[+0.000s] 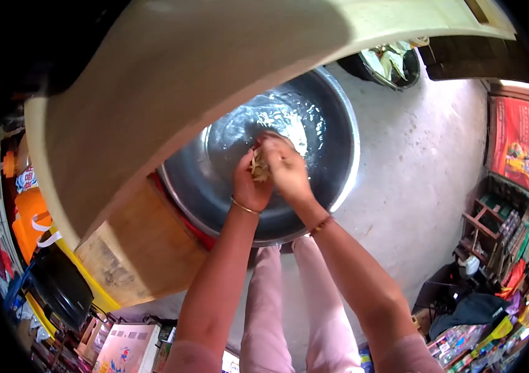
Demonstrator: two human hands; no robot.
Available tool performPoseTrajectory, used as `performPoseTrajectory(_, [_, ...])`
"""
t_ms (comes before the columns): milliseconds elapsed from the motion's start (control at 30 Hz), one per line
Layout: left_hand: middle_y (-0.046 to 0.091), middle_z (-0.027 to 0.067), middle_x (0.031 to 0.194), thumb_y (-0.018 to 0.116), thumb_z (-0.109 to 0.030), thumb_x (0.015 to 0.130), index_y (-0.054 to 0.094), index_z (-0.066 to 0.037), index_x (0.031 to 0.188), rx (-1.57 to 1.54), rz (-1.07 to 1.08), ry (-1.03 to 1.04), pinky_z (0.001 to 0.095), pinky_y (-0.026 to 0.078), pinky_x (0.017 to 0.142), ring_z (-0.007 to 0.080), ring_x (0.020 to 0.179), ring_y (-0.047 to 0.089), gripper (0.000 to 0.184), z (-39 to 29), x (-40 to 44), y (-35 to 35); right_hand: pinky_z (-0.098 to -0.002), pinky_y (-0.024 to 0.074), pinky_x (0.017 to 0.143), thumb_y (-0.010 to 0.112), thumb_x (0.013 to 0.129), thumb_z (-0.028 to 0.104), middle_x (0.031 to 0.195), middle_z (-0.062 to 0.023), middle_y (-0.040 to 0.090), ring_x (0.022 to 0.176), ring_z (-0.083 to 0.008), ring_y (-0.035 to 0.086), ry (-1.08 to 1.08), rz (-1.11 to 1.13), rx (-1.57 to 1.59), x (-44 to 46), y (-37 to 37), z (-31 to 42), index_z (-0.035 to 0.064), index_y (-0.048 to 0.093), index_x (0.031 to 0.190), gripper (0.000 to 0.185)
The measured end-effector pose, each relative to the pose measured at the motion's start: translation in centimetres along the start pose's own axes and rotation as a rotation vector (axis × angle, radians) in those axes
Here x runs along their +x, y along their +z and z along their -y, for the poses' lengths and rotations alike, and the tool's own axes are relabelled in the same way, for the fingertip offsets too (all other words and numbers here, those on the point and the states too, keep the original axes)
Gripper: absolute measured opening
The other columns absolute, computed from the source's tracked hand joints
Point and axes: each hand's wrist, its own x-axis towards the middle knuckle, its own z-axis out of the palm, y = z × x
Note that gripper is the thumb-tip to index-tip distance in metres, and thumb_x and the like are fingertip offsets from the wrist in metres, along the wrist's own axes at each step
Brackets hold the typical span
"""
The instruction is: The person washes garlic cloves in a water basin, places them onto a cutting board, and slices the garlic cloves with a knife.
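A large round metal basin (214, 193) holds rippling water that glints near its far side. Over its middle, my left hand (252, 183) is cupped around a clump of pale yellowish pieces (260, 166), which I cannot identify. My right hand (284, 165) lies against the same clump from the right, its fingers curled and smeared by motion. A thin bangle circles my left wrist, and a beaded bracelet is on my right one.
A pale curved surface (214, 56) overhangs the basin's upper left. Beyond it stands a dark bin (410, 69) with wrappers. A wooden board (146, 242) is at left, shelves of goods (501, 230) at right, and a white box (127, 348) at lower left.
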Motion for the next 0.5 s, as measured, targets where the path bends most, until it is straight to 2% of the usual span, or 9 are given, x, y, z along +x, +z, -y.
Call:
performPoseTrajectory(33, [0.049,0.0118,0.131,0.038,-0.027,0.098,0.05,-0.003,0.125,0.149,-0.048,-0.006,0.035,0.04,0.1,0.0202,0.119,0.048,0.037,0.4,-0.3,-0.1,-0.0389,0.0364,0.103,0.054,0.091,0.023,0.125,-0.0208,0.055,0.12,-0.0371,0.048,-0.119,-0.033,-0.167,0.8,0.8,-0.5,-0.0025,0.06,0.114,0.035])
performPoseTrajectory(67, [0.049,0.0118,0.131,0.038,-0.027,0.098,0.05,-0.003,0.125,0.156,-0.042,-0.021,0.035,0.04,0.1,0.0202,0.119,0.048,0.037,0.3,-0.2,-0.2,-0.0397,0.0329,0.107,0.051,0.092,0.023,0.131,-0.0217,0.051,0.126,-0.0378,0.043,-0.145,-0.085,-0.345,1.0,1.7,-1.2,-0.0013,0.058,0.117,0.035])
performPoseTrajectory(133, [0.047,0.0088,0.135,0.038,-0.027,0.099,0.048,-0.005,0.129,-0.729,0.277,-0.296,0.0333,0.037,0.102,0.018,0.121,0.046,0.038,-0.9,0.5,-1.4,-0.0403,0.0305,0.108,0.047,0.094,0.022,0.131,-0.0233,0.049,0.128,-0.0395,0.04,-0.248,-0.168,-0.247,-1.0,3.4,-2.0,-0.0026,0.055,0.121,0.038])
performPoseTrajectory(200, [0.046,0.0073,0.137,0.038,-0.027,0.099,0.047,-0.006,0.131,-1.184,0.432,-0.43,0.0325,0.036,0.103,0.017,0.122,0.046,0.039,-0.1,0.3,-2.1,-0.0385,0.0257,0.111,0.045,0.096,0.022,0.136,-0.0218,0.045,0.132,-0.0362,0.035,-0.169,-0.057,-0.139,-2.6,3.5,-1.6,-0.0022,0.05,0.127,0.04])
performPoseTrajectory(267, [0.044,0.0057,0.139,0.04,-0.027,0.099,0.041,-0.007,0.137,0.05,0.061,0.168,0.0329,0.033,0.105,0.017,0.123,0.044,0.043,1.7,-2.2,0.6,-0.0367,0.0208,0.113,0.043,0.098,0.023,0.14,-0.0202,0.042,0.136,-0.0329,0.03,-0.096,0.042,-0.017,-1.6,2.8,-0.8,-0.0017,0.045,0.133,0.042])
performPoseTrajectory(300, [0.041,0.0053,0.142,0.038,-0.027,0.099,0.038,-0.008,0.139,0.168,-0.206,0.102,0.0328,0.03,0.108,0.0171,0.127,0.041,0.044,3.3,-4.0,4.4,-0.0391,0.0241,0.112,0.043,0.097,0.021,0.137,-0.0224,0.044,0.133,-0.0369,0.033,0.052,0.003,-0.023,-0.2,2.0,-0.6,-0.0036,0.048,0.128,0.04])
performPoseTrajectory(333, [0.041,0.0053,0.142,0.038,-0.027,0.099,0.038,-0.008,0.139,0.172,-0.214,0.095,0.0328,0.03,0.108,0.0171,0.127,0.041,0.044,3.3,-4.3,4.4,-0.0415,0.0273,0.11,0.043,0.095,0.02,0.135,-0.0246,0.046,0.131,-0.0409,0.036,0.207,-0.032,-0.031,0.3,1.6,-0.9,-0.0055,0.052,0.123,0.039])
performPoseTrajectory(367, [0.041,0.0056,0.142,0.037,-0.027,0.1,0.038,-0.008,0.139,0.173,-0.2,0.102,0.0329,0.03,0.108,0.0175,0.127,0.041,0.044,3.4,-4.3,4.4,-0.0419,0.0246,0.112,0.041,0.096,0.019,0.137,-0.0234,0.044,0.132,-0.0394,0.034,-0.051,-0.017,-0.172,-0.9,2.2,-1.3,-0.0069,0.051,0.123,0.039])
performPoseTrajectory(500, [0.041,0.0067,0.142,0.033,-0.025,0.101,0.038,-0.007,0.139,0.197,-0.138,0.141,0.0332,0.032,0.107,0.0191,0.128,0.041,0.043,3.1,-4.2,4.4,-0.0413,0.0249,0.112,0.043,0.095,0.019,0.137,-0.0216,0.045,0.131,-0.0376,0.036,-0.03,0.053,-0.104,-1.3,2.7,-1.0,-0.0039,0.052,0.123,0.037])
